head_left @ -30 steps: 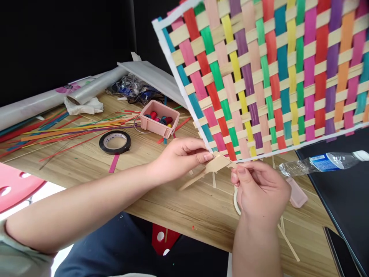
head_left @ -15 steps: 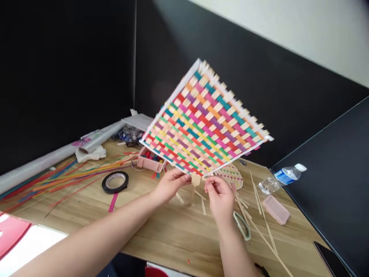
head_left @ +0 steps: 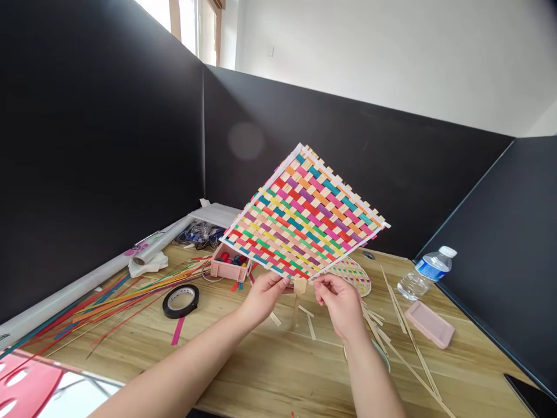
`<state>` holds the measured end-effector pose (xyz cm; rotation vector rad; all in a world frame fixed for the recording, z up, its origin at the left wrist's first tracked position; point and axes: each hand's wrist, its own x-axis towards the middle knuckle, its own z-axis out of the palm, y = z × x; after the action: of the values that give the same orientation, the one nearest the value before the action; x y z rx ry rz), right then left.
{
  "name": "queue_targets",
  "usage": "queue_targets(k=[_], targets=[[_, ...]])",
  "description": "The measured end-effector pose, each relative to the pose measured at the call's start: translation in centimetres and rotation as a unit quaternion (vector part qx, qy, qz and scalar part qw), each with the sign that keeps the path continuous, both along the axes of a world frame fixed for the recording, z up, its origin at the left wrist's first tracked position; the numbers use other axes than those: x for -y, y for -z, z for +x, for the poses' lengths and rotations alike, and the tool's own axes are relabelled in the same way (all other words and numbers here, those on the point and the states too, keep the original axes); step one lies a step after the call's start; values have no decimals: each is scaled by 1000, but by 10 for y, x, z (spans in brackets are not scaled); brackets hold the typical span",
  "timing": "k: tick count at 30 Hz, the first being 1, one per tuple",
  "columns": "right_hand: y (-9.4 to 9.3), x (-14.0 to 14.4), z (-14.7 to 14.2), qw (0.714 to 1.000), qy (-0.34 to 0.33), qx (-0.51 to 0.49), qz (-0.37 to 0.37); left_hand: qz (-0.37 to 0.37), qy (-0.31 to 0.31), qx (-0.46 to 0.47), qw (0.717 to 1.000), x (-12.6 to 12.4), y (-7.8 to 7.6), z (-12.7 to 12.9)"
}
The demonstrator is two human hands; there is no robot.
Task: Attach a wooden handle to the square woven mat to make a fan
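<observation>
Hands meet above the middle of the worktop (head_left: 278, 371), lifting a woven mat (head_left: 304, 217) of coloured and pale strips clear of the wood so that it tilts up and away toward the dark partition. The left hand (head_left: 264, 295) pinches the mat's near lower edge between thumb and curled fingers. The right hand (head_left: 342, 303) is closed in a fingertip pinch just beside that corner; whether it grips the edge itself or a loose strip end cannot be told. A small pale strip piece (head_left: 299, 285) hangs at the corner between the two hands.

A smaller round woven piece (head_left: 354, 276) lies flat behind the right hand. To the left sit a pink box (head_left: 228, 268) of small coloured items, a black tape roll (head_left: 180, 300) and a spread of long coloured strips (head_left: 108, 296). A water bottle (head_left: 426, 274) lies on its side at the right, with a pink case (head_left: 430, 324) near it.
</observation>
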<state>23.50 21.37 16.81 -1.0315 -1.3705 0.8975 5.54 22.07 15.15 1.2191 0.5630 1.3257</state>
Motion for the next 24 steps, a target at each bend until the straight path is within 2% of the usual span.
queue_targets(k=[8, 14, 24], targets=[[-3, 1, 1, 999, -26, -12, -36, 2, 4, -22, 1000, 1, 4, -5], [-3, 3, -3, 999, -34, -11, -20, 16, -48, -47, 998, 1, 6, -3], [-5, 7, 5, 997, -19, 80, -8, 2, -32, -61, 998, 8, 5, -10]])
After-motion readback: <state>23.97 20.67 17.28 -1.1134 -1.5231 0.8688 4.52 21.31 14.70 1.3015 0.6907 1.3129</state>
